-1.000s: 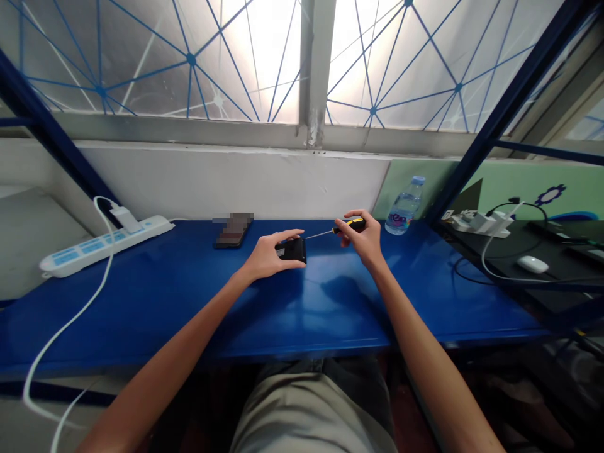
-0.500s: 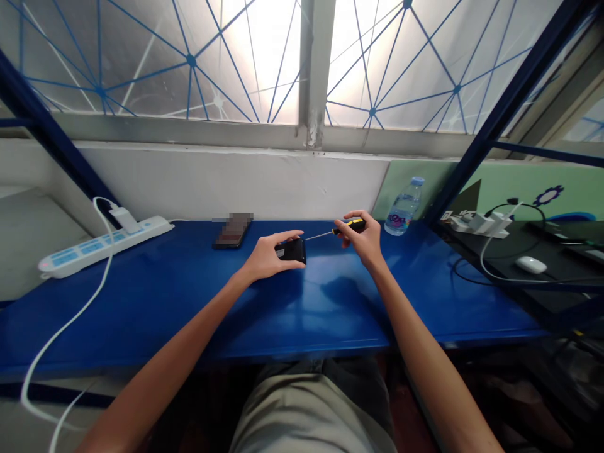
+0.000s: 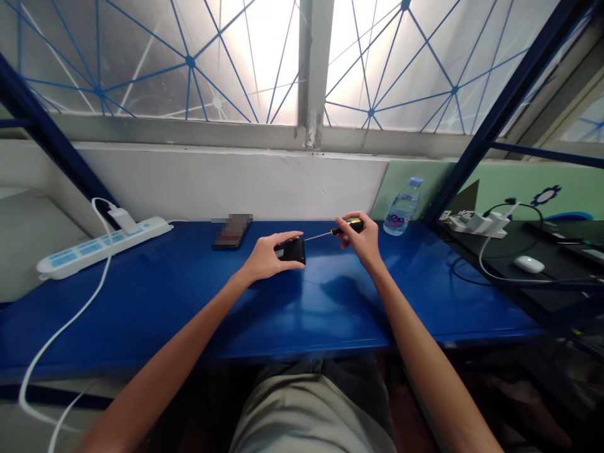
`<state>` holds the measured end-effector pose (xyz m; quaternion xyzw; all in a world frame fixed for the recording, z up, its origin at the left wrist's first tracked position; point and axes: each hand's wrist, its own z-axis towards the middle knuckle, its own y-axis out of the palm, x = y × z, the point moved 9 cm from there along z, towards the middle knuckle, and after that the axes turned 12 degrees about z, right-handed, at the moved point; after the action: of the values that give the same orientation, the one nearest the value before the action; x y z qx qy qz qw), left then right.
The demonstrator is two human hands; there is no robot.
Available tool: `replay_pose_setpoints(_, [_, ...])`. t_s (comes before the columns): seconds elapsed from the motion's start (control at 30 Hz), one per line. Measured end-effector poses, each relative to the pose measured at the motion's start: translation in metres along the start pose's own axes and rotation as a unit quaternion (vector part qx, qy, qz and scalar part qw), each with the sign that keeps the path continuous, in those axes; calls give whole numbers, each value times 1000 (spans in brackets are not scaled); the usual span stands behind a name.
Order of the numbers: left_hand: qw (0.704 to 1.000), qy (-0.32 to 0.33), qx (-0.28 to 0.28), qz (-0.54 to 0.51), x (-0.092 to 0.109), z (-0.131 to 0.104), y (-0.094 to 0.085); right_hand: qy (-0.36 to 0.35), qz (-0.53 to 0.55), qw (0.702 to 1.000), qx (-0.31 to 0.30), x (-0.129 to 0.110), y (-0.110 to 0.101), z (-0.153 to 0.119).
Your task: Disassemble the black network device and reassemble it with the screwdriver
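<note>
My left hand (image 3: 265, 257) grips a small black box-shaped device (image 3: 291, 251) between thumb and fingers, just above or on the blue desk (image 3: 155, 296); I cannot tell which. A pale label shows on the device near my palm. In my right hand (image 3: 362, 238) is a screwdriver (image 3: 348, 227) with a black and yellow handle, my fingers closed round it. Its thin metal shaft points left, and the tip meets the upper right edge of the device. What the tip fits into is too small to make out.
Behind my left hand lies a dark phone (image 3: 232, 231), partly blurred. A white power strip (image 3: 106, 247) with a plug and cable sits at the left. At the back right stands a water bottle (image 3: 402, 207). Farther right, a white mouse (image 3: 529, 264) rests on a black desk among cables.
Both hands hold almost the same pose. The screwdriver's tip stays at the device's edge, and the whole view has shifted very slightly.
</note>
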<state>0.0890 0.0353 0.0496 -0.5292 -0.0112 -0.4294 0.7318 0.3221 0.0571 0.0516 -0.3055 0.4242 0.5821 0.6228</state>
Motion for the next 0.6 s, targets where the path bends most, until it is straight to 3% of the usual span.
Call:
replay_pose_setpoints(0.13, [1000, -1, -21, 18, -4, -1, 6, 12, -26, 1000, -7, 6, -6, 4])
replay_pose_setpoints(0.23, [998, 2, -51, 34, -5, -3, 16, 87, -22, 992, -84, 26, -4, 7])
replay_pose_setpoints(0.37, [994, 4, -90, 67, -6, -6, 30, 191, -16, 960, -205, 55, -4, 0])
replay_pose_setpoints(0.6, [989, 14, -113, 95, -8, -8, 40, 287, -90, 902, -309, 86, -10, -16])
